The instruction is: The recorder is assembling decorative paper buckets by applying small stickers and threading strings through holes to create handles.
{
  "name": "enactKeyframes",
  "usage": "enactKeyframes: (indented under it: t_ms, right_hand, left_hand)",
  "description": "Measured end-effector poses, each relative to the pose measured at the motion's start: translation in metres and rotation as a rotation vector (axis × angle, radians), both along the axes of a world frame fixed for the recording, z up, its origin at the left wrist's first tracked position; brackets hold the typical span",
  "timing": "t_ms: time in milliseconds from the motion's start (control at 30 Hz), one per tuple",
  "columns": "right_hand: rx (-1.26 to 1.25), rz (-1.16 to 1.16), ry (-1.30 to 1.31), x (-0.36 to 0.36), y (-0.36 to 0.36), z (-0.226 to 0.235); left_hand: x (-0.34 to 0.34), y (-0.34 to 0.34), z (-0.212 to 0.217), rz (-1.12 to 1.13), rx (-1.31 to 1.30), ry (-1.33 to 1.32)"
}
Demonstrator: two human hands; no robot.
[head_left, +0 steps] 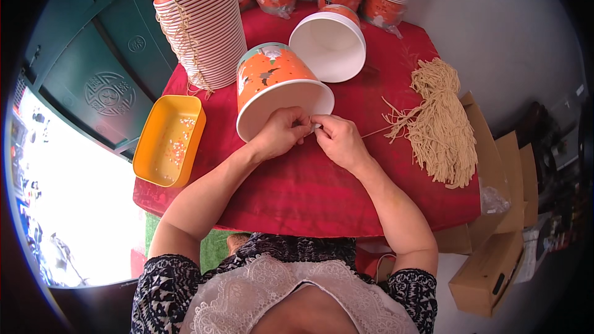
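An orange printed paper bucket (272, 80) lies tilted on the table, its white mouth turned toward me. At the near right of its rim, my left hand (284, 131) is closed in a pinch, fingers curled over the opening; what it pinches is hidden. My right hand (340, 141) is also pinched shut, its fingertips close to the left ones, with a tiny white bit between them. A thin beige cord (376, 132) runs from under the right hand to a thick bundle of beige cords (442, 124) at the right.
A yellow tub (141, 139) with small white and pink pieces stands at the left. Behind are another white-lined bucket (328, 46), a tall nested bucket stack (204, 37) with cords hanging on it, and several wrapped stacks. Cardboard boxes (486, 272) sit right of the red-covered table (297, 195).
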State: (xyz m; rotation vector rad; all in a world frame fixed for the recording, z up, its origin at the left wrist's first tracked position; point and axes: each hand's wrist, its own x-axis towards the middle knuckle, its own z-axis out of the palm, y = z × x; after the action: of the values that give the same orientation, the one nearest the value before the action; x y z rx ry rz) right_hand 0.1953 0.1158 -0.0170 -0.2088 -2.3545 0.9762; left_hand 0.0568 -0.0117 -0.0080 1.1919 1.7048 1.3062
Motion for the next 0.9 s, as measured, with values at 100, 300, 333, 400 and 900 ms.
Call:
enactKeyframes:
  t_ms: [100,300,333,400,900]
  right_hand:
    - [-0.016,-0.004,-0.005,-0.001,0.0,0.0]
    - [0.023,-0.058,0.007,-0.005,-0.003,-0.003]
    - [0.023,-0.066,0.002,-0.005,-0.004,-0.002]
    - [0.046,-0.071,0.002,-0.004,-0.004,-0.001]
    - [-0.095,0.001,-0.028,0.0,-0.006,-0.002]
  left_hand:
    - [0.0,0.0,0.001,-0.006,-0.008,0.026]
    - [-0.001,0.001,-0.001,0.002,-0.019,0.049]
    - [-0.001,0.001,-0.001,0.005,-0.013,0.053]
    - [0.001,0.001,0.001,0.022,-0.011,0.039]
    - [0.002,0.001,0.009,0.06,-0.055,-0.05]
